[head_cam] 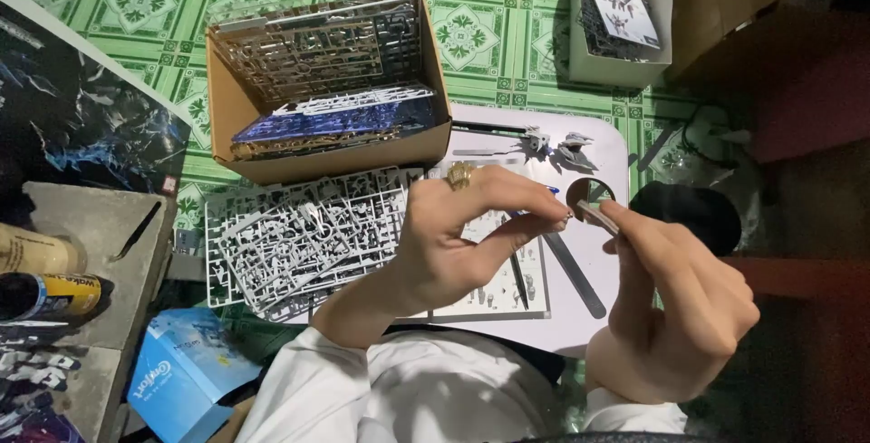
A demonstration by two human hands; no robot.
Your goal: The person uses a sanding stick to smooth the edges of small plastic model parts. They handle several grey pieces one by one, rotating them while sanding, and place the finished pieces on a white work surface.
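My left hand (471, 235), with a gold ring on one finger, pinches a tiny model part between thumb and fingertips near the centre of the view. My right hand (675, 303) grips a thin grey stick-like tool (596, 216) whose tip touches that small part. Both hands hover above a white work board (580, 316) that carries a printed instruction sheet (503, 293), a long metal file (573, 273) and a dark pen-like tool (517, 282). Grey plastic parts frames (299, 239) lie just left of my left hand.
A cardboard box (237, 108) full of grey, blue and gold parts frames stands behind the hands. A white box (621, 17) with more frames sits at the back right. Small assembled grey pieces (555, 146) rest on the board's far edge. Spray cans (45, 275) lie at left, a blue packet (186, 370) below.
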